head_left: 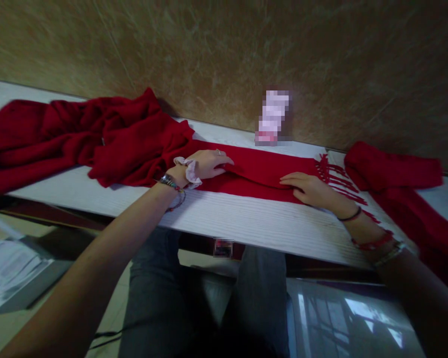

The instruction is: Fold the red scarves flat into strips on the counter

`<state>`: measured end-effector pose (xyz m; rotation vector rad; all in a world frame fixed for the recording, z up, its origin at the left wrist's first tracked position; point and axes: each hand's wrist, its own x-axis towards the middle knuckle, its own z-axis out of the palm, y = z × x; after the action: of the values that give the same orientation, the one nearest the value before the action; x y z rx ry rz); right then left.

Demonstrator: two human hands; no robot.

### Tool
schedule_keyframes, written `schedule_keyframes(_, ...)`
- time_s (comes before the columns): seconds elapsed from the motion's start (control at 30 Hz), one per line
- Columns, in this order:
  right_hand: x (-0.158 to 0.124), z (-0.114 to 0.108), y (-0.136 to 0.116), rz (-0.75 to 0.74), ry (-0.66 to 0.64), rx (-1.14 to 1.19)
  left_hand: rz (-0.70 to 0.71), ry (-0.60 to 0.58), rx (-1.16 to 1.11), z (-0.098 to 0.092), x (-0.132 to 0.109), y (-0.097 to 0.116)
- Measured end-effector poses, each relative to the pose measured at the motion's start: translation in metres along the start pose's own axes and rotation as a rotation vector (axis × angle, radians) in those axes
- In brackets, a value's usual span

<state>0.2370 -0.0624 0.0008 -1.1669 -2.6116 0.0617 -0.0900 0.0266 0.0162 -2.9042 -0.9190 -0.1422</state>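
Observation:
A red fringed scarf (261,161) lies lengthwise on a white wood-grain table, its upper layer folded over with a loose edge facing me. My left hand (208,164), with a ring and a pale scrunchie at the wrist, pinches that edge near the middle of the scarf. Closer to the fringe (341,181), my right hand (311,190) has its fingers on top of the same edge and its thumb on the near side. Between my hands the edge looks slightly raised. The scarf's left end runs under a crumpled heap of red cloth (134,139).
At the right lies another folded red cloth (395,166), its long end trailing toward me. A blurred-out pinkish item (274,117) stands by the marbled wall (209,59). The white table (224,214) has its front edge above my knees. A grey bin with papers (15,273) sits lower left.

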Motion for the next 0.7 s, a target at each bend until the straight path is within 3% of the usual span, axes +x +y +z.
schedule_keyframes(0.33,0.003,-0.004,-0.003,0.177,0.075,-0.096,0.004,0.163,-0.12,-0.004,-0.001,-0.002)
schedule_keyframes(0.5,-0.001,-0.025,-0.013,0.359,0.347,-0.078,-0.007,0.344,-0.298,-0.018,-0.007,-0.003)
schedule_keyframes(0.57,-0.004,-0.032,-0.014,0.342,0.368,-0.041,0.013,0.293,-0.398,-0.024,-0.01,-0.002)
schedule_keyframes(0.6,-0.006,-0.034,-0.013,0.291,0.311,0.001,0.044,0.218,-0.451,-0.024,-0.011,-0.001)
schedule_keyframes(0.7,-0.009,-0.034,-0.005,0.084,-0.011,0.163,0.151,-0.116,-0.566,-0.019,-0.01,0.002)
